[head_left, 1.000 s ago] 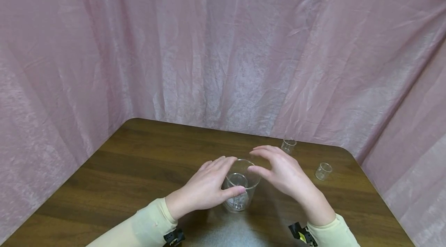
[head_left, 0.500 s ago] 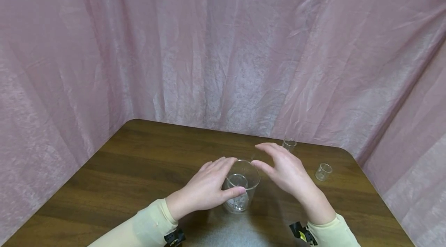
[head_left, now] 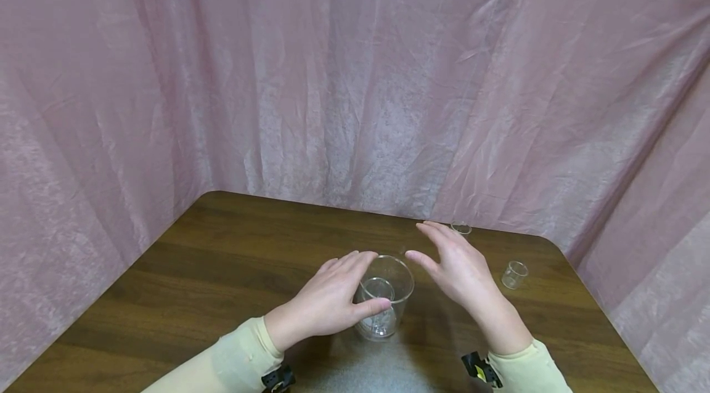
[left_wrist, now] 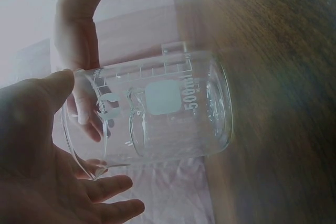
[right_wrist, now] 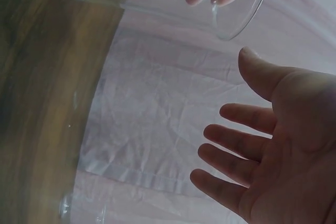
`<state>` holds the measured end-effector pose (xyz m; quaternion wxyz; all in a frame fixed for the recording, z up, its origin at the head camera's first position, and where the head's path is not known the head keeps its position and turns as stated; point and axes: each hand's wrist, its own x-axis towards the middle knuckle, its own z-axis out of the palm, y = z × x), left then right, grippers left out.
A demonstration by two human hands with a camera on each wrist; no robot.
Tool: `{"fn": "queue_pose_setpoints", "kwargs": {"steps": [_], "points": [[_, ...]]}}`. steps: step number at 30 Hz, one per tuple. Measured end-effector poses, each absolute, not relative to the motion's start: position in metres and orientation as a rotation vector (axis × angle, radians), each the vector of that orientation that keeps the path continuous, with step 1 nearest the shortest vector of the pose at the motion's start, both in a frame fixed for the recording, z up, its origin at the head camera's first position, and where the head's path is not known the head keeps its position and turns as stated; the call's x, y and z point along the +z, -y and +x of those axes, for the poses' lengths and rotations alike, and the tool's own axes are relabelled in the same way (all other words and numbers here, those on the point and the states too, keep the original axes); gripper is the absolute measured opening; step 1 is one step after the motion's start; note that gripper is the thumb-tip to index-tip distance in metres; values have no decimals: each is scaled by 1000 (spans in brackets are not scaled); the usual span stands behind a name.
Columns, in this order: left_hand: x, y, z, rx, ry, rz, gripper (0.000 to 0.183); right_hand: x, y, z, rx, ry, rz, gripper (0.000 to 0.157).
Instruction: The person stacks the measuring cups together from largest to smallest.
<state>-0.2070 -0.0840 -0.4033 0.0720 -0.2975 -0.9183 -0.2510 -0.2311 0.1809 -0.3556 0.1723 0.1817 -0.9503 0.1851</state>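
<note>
A clear glass beaker (head_left: 396,282) marked 500 ml stands upright on the table near its front. A smaller glass beaker (head_left: 379,288) sits inside it. My left hand (head_left: 324,303) holds the large beaker near its rim, thumb on the near side and fingers on the far side. The left wrist view shows the thumb and fingers spread around the rim of that beaker (left_wrist: 163,145). To the right of the beaker, my right hand (head_left: 457,270) is held in the air, holding nothing. In the right wrist view the right hand's fingers (right_wrist: 231,161) are spread, apart from the glass.
Toward the right, a small glass beaker (head_left: 514,275) stands on the brown wooden table (head_left: 249,239). Another small glass vessel (head_left: 461,228) is at the back edge, partly hidden behind my right hand. Pink curtains (head_left: 355,85) hang around the table's back and sides.
My right hand has drawn away from the large beaker's rim, back and to the right, its fingers opening wider. The left hand and the beaker stay in place.
</note>
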Motion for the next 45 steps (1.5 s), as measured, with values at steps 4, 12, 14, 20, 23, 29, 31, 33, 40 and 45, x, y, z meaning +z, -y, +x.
{"fn": "queue_pose_setpoints", "kwargs": {"steps": [4, 12, 14, 20, 23, 29, 31, 33, 40, 45], "points": [[-403, 84, -207, -756, 2756, -896, 81, -358, -182, -233, 501, 2685, 511, 67], [-403, 84, -207, -758, 2761, -898, 83, -361, -185, -235, 447, 2650, 510, 72], [-403, 85, -207, -757, 2764, -897, 83, -362, -186, -236, 432, 2641, 514, 72], [-402, 84, -206, -761, 2765, -894, 83, -365, -187, -238, 395, 2637, 515, 72], [-402, 84, -206, -764, 2766, -895, 83, -366, -188, -239, 391, 2648, 504, 72], [-403, 84, -206, -765, 2774, -889, 85, -369, -189, -242, 391, 2669, 498, 73], [-403, 84, -206, -765, 2770, -891, 84, -369, -190, -243, 387, 2666, 507, 73], [-402, 84, -206, -766, 2766, -892, 84, -369, -192, -245, 378, 2666, 516, 74], [-401, 84, -205, -782, 2758, -905, 83, -367, -198, -253, 341, 2688, 516, 75], [-402, 85, -205, -787, 2763, -903, 84, -368, -201, -258, 322, 2722, 495, 77]]}}
